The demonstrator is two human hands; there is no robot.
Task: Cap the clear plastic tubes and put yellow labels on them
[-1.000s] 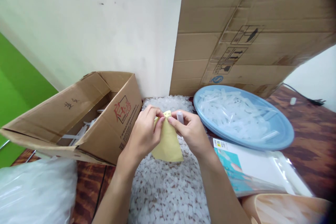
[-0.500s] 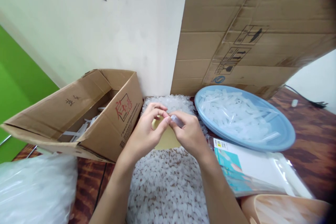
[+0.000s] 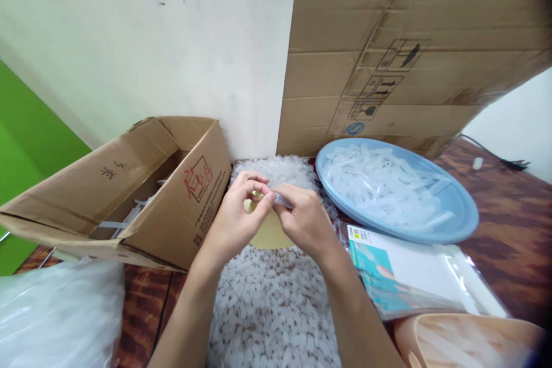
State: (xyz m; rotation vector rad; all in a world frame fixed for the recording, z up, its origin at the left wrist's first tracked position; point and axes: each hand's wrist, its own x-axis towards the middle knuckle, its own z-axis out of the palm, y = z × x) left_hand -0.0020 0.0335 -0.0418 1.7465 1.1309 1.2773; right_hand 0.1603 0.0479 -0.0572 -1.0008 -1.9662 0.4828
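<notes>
At frame centre, work looks midway: the right hand (image 3: 307, 217) grips a pale tube (image 3: 283, 202) near a yellow sheet (image 3: 271, 234); the left hand's (image 3: 238, 207) hold is unclear.

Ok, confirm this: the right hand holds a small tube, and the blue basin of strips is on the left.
The side is wrong: the head view shows the blue basin of strips on the right. The right hand does hold a small tube.
</notes>
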